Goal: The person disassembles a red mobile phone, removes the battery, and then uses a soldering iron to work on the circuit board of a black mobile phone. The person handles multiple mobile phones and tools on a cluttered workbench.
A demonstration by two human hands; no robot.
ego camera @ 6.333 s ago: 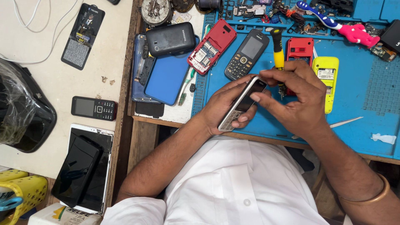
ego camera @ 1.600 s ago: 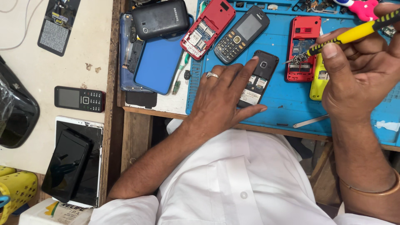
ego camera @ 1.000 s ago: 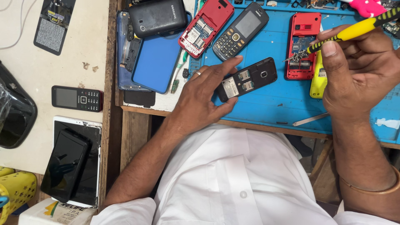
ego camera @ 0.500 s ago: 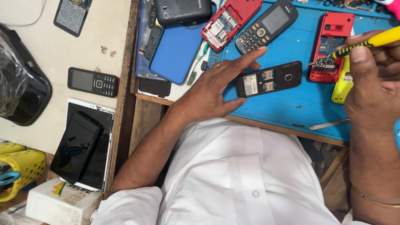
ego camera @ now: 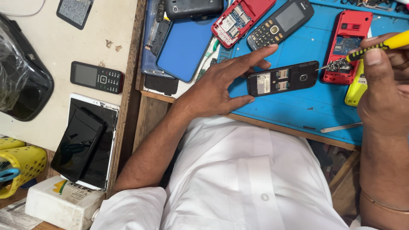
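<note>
Nearest us, our left hand (ego camera: 217,87) lies spread on the blue mat (ego camera: 298,110), thumb and fingers bracketing the left end of the open black phone (ego camera: 283,79), which lies back-up across the mat with its slots bare. Held only at that end, we judge the phone could pivot or skate if pushed from the right.

Further right, our right hand (ego camera: 383,85) is pinched around the yellow screwdriver (ego camera: 375,47), whose tip carries a small cluster of metal bits just beside the phone's right end and over the red phone shell (ego camera: 347,47). A jolt there could shed those bits into the clutter or gouge the exposed board.

Beyond, the grey keypad phone (ego camera: 281,23) and another opened red phone (ego camera: 240,19) crowd the surface, where loose parts could be lost.
</note>
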